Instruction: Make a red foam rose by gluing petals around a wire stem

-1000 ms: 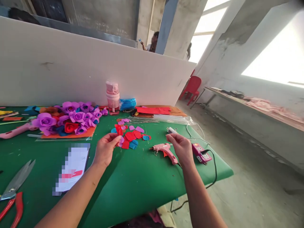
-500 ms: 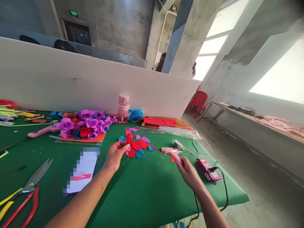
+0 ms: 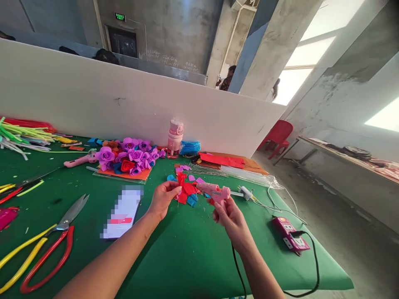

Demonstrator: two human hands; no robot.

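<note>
My right hand grips a pink glue gun, lifted off the green table with its nozzle pointing left. My left hand is closed in a pinch on a small red foam piece on a thin wire. The gun's nozzle is close to that piece, just to its right. Under both hands lies a scatter of red, blue and purple foam petals. The gun's black cord runs down past my right wrist.
A bunch of purple foam roses lies at the back left, with a pink bottle beside it. Scissors and red-handled pliers lie at the left, a phone nearby. A pink power strip sits at the right. A white partition backs the table.
My right hand reached the glue gun on the table, took hold of it and lifted it leftward toward the red piece. My left hand kept its pinch. The camera swung right.
</note>
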